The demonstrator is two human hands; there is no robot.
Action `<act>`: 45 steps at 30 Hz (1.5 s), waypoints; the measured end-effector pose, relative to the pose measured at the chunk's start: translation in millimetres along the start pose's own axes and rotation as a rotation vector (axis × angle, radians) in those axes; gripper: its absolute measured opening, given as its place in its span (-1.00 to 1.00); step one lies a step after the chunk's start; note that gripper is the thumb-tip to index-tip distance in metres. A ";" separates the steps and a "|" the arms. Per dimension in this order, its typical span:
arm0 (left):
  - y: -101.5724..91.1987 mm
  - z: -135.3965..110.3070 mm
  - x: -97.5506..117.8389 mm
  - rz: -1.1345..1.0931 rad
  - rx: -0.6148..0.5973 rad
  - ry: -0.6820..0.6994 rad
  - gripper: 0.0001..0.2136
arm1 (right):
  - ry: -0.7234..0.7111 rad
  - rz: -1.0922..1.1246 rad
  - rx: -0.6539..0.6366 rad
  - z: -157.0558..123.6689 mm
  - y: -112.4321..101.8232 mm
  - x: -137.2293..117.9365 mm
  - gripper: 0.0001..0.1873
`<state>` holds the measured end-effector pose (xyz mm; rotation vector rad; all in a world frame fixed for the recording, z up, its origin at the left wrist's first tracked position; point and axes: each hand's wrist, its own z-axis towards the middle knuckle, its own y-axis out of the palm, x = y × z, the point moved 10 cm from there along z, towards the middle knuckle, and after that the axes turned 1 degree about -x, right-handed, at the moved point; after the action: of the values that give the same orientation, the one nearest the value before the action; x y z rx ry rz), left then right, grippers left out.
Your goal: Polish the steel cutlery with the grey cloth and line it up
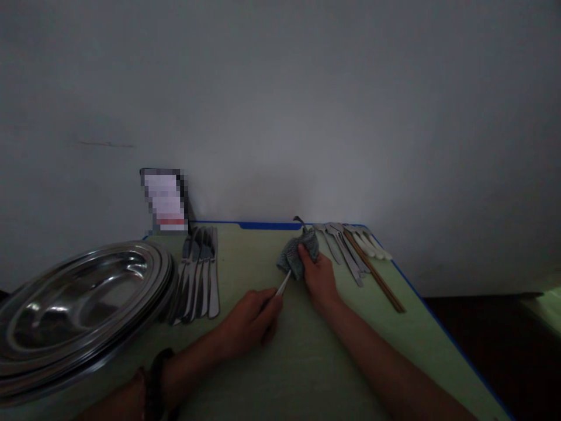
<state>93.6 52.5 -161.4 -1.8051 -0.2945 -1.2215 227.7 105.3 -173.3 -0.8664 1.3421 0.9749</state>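
Note:
My left hand (250,322) is closed round the handle of a slim metal utensil (284,283), which points up and right into a grey-blue cloth (298,252). My right hand (319,278) grips that bunched cloth around the utensil's far end, near the middle of the pale green table (263,374). Which kind of utensil it is stays hidden inside the cloth.
A stack of steel plates (79,304) sits at the left. Several table knives (199,275) lie in a row beside it. At the right lie spoons and forks (346,248) and brown chopsticks (374,272). A blurred card (165,202) leans on the grey wall. The table's blue edge (442,330) runs down the right.

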 end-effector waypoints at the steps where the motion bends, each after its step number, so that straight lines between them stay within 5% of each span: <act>1: -0.8 -0.3 -0.5 -0.005 0.011 -0.003 -0.66 | 0.007 0.003 -0.018 -0.3 1.6 0.5 -0.60; 7: -2.7 1.5 6.5 0.138 0.056 0.023 -0.68 | 0.137 0.129 -0.025 -11.8 9.3 8.7 -0.61; 13: -10.4 2.6 -0.9 -0.007 0.138 -0.020 -0.67 | 0.039 0.012 0.037 2.3 -7.0 -1.0 -0.57; 18: -26.0 -3.0 -1.5 -0.079 0.287 0.022 -0.65 | 0.108 0.283 0.080 12.9 -15.0 9.7 -0.56; 20: -32.3 -4.8 0.1 -0.097 0.351 0.040 -0.64 | 0.122 0.200 -0.029 14.8 -9.6 5.1 -0.63; 23: -32.5 -3.8 3.4 -0.070 0.355 0.039 -0.65 | 0.086 -0.105 -0.408 7.5 13.5 -12.7 -0.76; 25: -30.5 -2.4 4.7 -0.065 0.334 0.033 -0.63 | -0.007 -0.163 -0.528 -0.1 17.6 -34.5 -0.70; 27: -30.6 -1.5 3.8 -0.112 0.332 0.028 -0.61 | -0.104 -0.107 -0.528 -6.2 15.9 -58.8 -0.64; 31: -29.6 2.2 -4.7 -0.306 0.320 -0.014 -0.58 | 0.078 0.177 -0.935 -47.5 59.8 -60.8 -0.68; 36: -12.9 6.7 -14.9 -0.418 0.198 -0.130 -0.53 | 0.013 0.166 -0.747 -37.7 62.2 -53.2 -0.76; 41: -5.2 4.4 0.7 -0.344 0.138 -0.003 -0.65 | 0.138 0.124 -0.493 1.7 15.0 -45.4 -0.77; 43: -2.3 3.2 7.2 -0.274 0.098 0.039 -0.70 | 0.049 -0.250 -0.388 24.0 -13.1 -51.7 -0.67; 45: 0.9 2.6 11.5 -0.198 0.050 0.066 -0.72 | -0.130 -0.926 -0.357 42.5 -27.4 -61.2 -0.63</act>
<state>101.3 50.8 -152.6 -1.7200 -0.4718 -1.3954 270.1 130.4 -111.0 -1.4797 0.5220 0.5092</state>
